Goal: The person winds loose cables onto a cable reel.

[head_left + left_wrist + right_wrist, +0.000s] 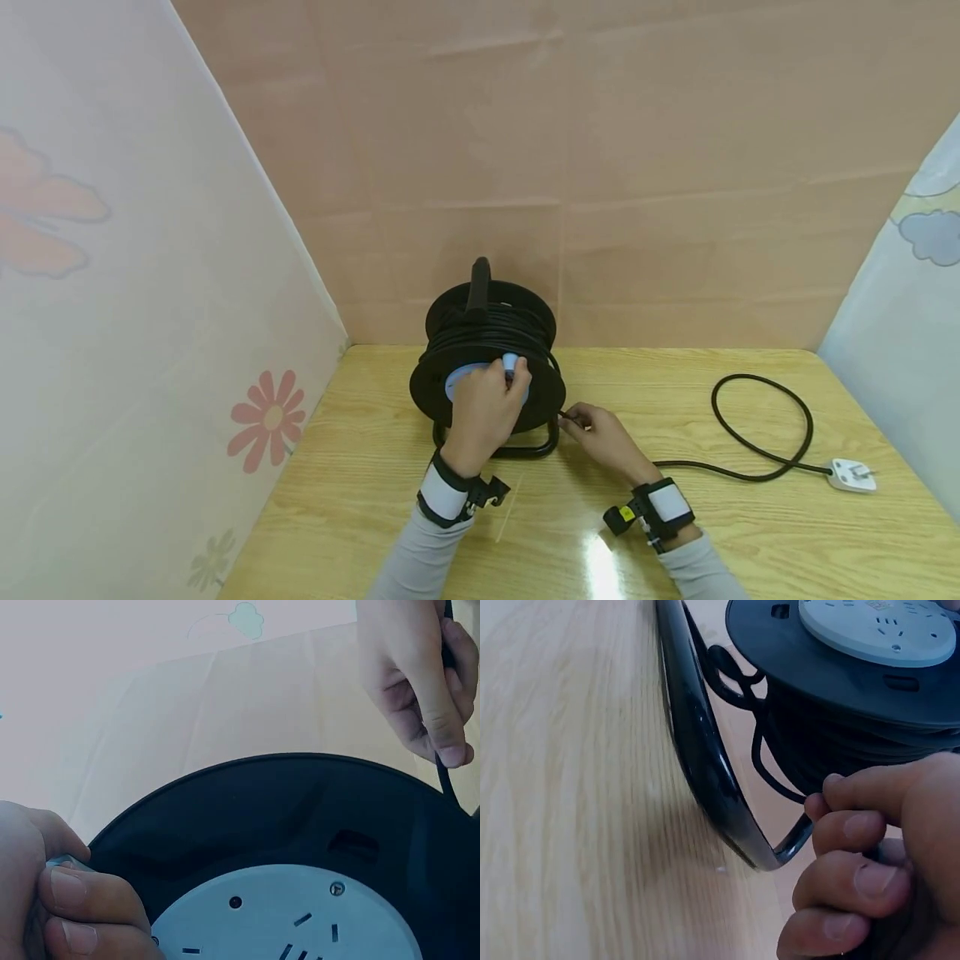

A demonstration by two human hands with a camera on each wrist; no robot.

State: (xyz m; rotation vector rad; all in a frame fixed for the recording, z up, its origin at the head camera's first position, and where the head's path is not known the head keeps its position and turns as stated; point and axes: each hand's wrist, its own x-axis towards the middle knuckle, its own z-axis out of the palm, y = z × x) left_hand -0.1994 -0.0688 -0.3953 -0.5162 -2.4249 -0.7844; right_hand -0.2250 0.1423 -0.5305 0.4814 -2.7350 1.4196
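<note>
A black cable reel stands on the wooden table, with dark cable wound round its drum. Its pale blue socket panel faces the person. My left hand curls round the light blue winding knob on the front disc; the fingers hide most of it in the left wrist view. Just right of the reel's base, my right hand pinches the cable that comes off the drum. In the right wrist view a slack loop of cable hangs between the drum and the black tube stand.
Behind my right wrist the loose cable runs right in a loop to a white plug on the table. A black carrying handle tops the reel. A brown backdrop rises behind, with patterned sheets at both sides.
</note>
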